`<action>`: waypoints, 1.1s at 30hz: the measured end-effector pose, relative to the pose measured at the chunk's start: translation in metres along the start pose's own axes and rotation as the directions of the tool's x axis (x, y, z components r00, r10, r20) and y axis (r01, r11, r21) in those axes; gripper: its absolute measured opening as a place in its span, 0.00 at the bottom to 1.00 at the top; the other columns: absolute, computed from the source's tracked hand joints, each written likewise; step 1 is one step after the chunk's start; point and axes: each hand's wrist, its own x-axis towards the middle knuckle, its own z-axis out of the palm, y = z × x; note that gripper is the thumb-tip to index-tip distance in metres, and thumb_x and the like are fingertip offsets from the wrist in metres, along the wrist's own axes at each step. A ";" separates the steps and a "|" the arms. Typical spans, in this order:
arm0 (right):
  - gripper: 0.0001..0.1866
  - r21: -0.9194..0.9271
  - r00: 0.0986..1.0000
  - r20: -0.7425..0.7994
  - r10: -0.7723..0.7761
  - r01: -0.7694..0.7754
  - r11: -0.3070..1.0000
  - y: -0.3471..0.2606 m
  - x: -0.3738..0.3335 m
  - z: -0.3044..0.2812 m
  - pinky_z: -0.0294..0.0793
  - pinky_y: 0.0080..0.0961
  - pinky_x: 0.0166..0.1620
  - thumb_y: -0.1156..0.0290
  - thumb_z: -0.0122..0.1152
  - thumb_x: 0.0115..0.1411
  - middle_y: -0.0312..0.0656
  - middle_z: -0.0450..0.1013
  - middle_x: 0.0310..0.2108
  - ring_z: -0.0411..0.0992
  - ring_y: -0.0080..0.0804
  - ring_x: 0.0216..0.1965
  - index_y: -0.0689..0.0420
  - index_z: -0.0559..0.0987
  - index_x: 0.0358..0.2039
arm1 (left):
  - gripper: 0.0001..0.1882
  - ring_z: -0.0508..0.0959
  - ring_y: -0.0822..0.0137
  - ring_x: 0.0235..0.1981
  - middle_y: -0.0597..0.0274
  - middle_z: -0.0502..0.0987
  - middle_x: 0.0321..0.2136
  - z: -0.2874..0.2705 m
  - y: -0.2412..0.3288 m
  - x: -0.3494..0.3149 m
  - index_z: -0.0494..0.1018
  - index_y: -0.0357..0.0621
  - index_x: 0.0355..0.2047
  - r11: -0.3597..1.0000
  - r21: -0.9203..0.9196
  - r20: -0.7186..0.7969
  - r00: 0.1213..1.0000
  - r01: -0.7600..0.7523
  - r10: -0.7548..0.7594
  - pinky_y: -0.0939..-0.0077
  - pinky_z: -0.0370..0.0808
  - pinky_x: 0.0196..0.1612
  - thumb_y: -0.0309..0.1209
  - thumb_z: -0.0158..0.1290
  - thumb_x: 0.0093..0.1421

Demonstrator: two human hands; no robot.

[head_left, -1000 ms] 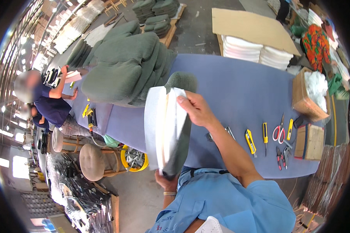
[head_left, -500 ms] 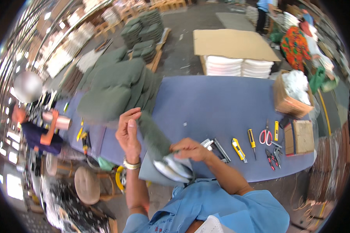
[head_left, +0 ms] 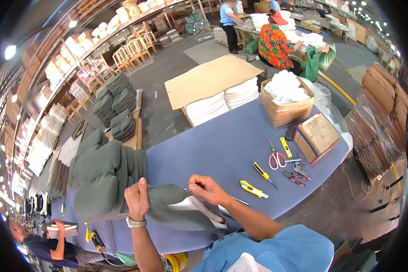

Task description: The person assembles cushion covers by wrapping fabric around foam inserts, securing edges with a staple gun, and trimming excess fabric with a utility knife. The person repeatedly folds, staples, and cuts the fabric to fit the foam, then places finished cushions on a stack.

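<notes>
A dark grey-green cushion [head_left: 165,215] lies at the near edge of the table in front of me, its fabric cover gaping along the near right side. White padding [head_left: 196,205] shows in that gap. My left hand [head_left: 137,199] is closed on the cushion's left end, thumb on top. At the edge of the opening my right hand [head_left: 208,189] pinches the cover's fabric. Close to the left hand stands a stack of matching cushions [head_left: 105,170]. Partly hidden behind my right forearm is a metal tool [head_left: 240,201].
A yellow cutter [head_left: 254,189], screwdriver [head_left: 264,173], scissors [head_left: 277,159] and pliers [head_left: 294,178] lie on the blue-covered table [head_left: 204,145]. Beyond them are a worn box [head_left: 317,137] and a carton of white stuffing [head_left: 288,109]. A co-worker [head_left: 50,247] stands at far left.
The view has swung to the right. The cushion's raised flap has come down over the padding. My left hand, fingers upright before, now grips the cushion's end; my right hand still holds the cover.
</notes>
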 end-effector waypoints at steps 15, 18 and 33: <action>0.14 -0.127 0.897 -0.335 -0.288 0.260 0.957 0.060 0.021 0.049 0.68 0.30 0.30 0.67 0.50 0.74 0.42 0.64 0.21 0.60 0.28 0.24 0.61 0.75 0.33 | 0.21 0.70 0.56 0.16 0.60 0.71 0.14 0.036 0.100 0.012 0.69 0.45 0.14 0.849 0.269 0.097 0.890 -0.455 0.446 0.61 0.64 0.24 0.32 0.53 0.66; 0.14 -0.147 0.902 -0.336 -0.271 0.234 0.961 0.049 0.020 0.048 0.67 0.30 0.30 0.67 0.51 0.74 0.43 0.64 0.21 0.60 0.26 0.24 0.61 0.75 0.32 | 0.21 0.70 0.57 0.16 0.61 0.70 0.13 0.044 0.091 0.011 0.69 0.45 0.13 0.866 0.193 -0.034 0.879 -0.461 0.476 0.61 0.63 0.24 0.29 0.52 0.66; 0.19 -0.373 0.963 -0.154 -0.220 0.149 0.916 0.028 0.023 0.046 0.63 0.31 0.25 0.64 0.54 0.73 0.44 0.63 0.17 0.59 0.27 0.20 0.60 0.70 0.25 | 0.21 0.75 0.60 0.25 0.59 0.80 0.21 0.049 0.042 0.023 0.81 0.41 0.22 0.851 -0.437 -0.141 0.957 -0.291 0.254 0.63 0.68 0.38 0.31 0.45 0.70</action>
